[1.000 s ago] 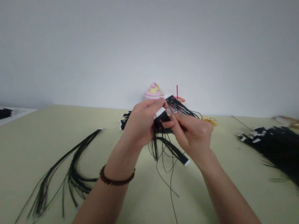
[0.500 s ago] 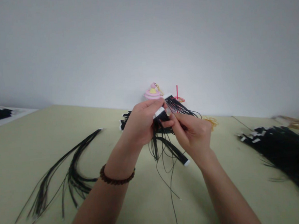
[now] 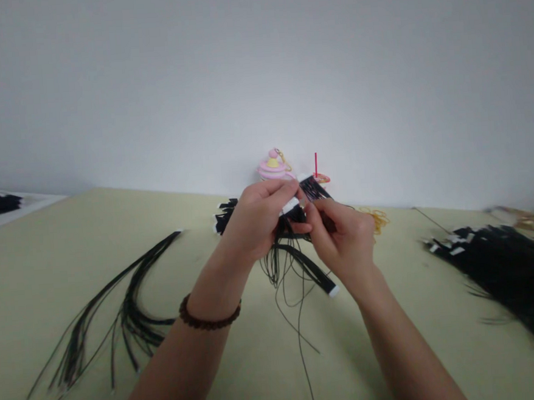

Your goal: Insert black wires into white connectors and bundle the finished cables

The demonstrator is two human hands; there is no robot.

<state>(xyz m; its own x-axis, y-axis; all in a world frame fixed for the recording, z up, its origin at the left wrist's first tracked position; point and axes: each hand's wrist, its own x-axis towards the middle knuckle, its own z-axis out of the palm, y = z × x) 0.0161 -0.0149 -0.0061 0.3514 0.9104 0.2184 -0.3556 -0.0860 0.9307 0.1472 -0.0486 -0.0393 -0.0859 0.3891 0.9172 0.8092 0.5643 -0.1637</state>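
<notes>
Above the table, my left hand [image 3: 254,222] is closed around a white connector [image 3: 290,206] with black wires running from it. My right hand [image 3: 344,238] is pinched close beside it; the fingertips seem to grip a thin black wire, partly hidden by the fingers. Loose wires [image 3: 298,319] dangle below the two hands toward the table's near edge. Under them lies another black wire harness with a white end [image 3: 333,291]. Just behind my fingers shows a further flat black wire harness [image 3: 314,189].
Left on the pale green table [image 3: 113,217] lies a curved bundle of black wires [image 3: 131,295]. A big pile of black harnesses [image 3: 505,268] lies at the right. By the wall stand a pink and yellow trinket [image 3: 272,166] and a red stick [image 3: 316,165], with yellow bands [image 3: 378,218] nearby.
My left hand and the connector have shifted slightly to the right, and the connector has tilted. The dangling wires have swung a little left. My right hand has hardly moved.
</notes>
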